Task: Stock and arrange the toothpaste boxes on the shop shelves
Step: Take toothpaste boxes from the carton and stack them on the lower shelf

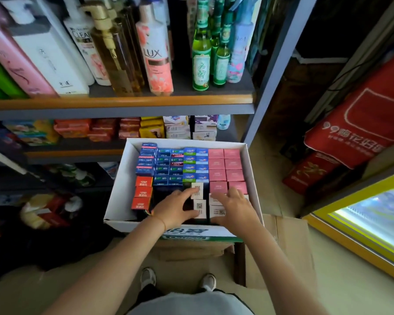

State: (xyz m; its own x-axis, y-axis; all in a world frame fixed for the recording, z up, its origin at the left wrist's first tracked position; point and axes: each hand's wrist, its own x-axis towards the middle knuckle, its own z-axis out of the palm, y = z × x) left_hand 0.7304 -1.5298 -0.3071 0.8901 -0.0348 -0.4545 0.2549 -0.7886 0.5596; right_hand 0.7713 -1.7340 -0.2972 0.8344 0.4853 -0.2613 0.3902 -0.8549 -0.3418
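A white carton (118, 189) holds several toothpaste boxes standing on end: blue boxes (147, 159) at the back left, red boxes (142, 193) at the front left, green-and-blue boxes (192, 164) in the middle, pink boxes (224, 168) on the right. Dark boxes with white code labels (197, 189) fill the front middle. My left hand (176, 209) lies over the dark boxes with fingers spread towards a label. My right hand (233, 206) rests on the white-ended boxes (216, 211) below the pink ones, fingers bent over their tops. Whether either hand grips a box is not visible.
The carton sits on brown cardboard boxes (289, 242). Behind it a shelf (123, 102) carries shampoo and body-wash bottles (156, 53); the shelf below holds soap packs (127, 128). A grey upright (275, 71) stands right of the shelves. Red bags (359, 123) and a lit yellow cabinet (362, 226) are at right.
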